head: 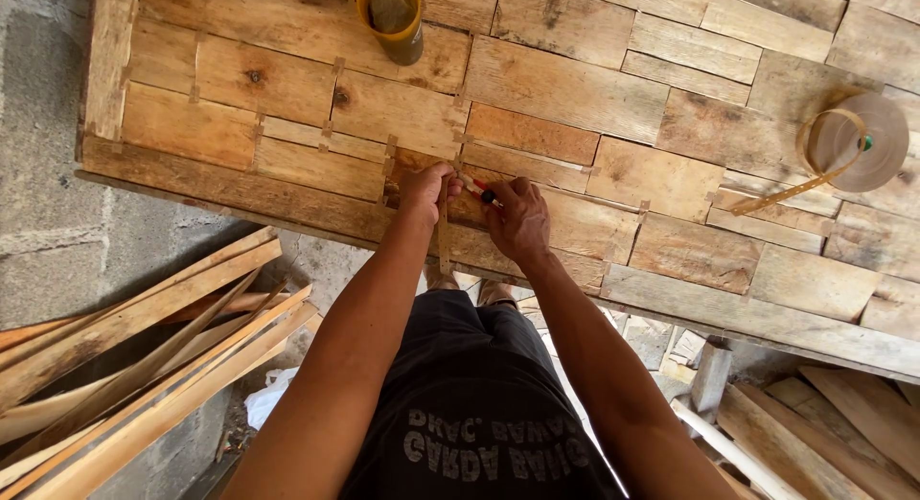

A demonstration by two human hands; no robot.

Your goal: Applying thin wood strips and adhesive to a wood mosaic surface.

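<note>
A panel of joined wooden blocks (565,88) lies flat in front of me. My left hand (426,191) grips a thin wooden strip (444,239) that stands against the panel's near edge. My right hand (516,217) holds a small red and black tool (481,193) with its tip close to the top of the strip. Both hands meet at the panel's front edge, fingers curled.
A yellow cup (391,17) with dark liquid stands at the panel's far side. A roll of tan tape (853,141) lies at the right. Long wooden slats (144,366) lean at lower left. More planks (834,423) lie at lower right on the concrete floor.
</note>
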